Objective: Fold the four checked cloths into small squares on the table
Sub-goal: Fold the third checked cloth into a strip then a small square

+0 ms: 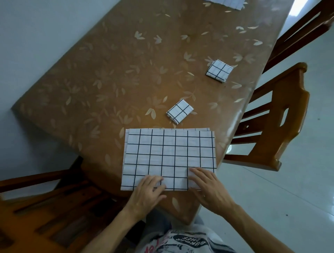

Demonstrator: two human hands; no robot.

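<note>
Both hands lie on the near edge of the big cloth (pixel 168 155). Fingers of the left hand (pixel 150 189) and the right hand (pixel 207 187) are straight and press down on it, not pinching. It lies flat at the near end of the table (pixel 90 81), and its edges show two layers. Past it sits a near square (pixel 179 112), then a far square (pixel 219 70), both folded small. The last cloth (pixel 226 2) peeks in at the far end. One chair (pixel 271 117) stands on the right.
</note>
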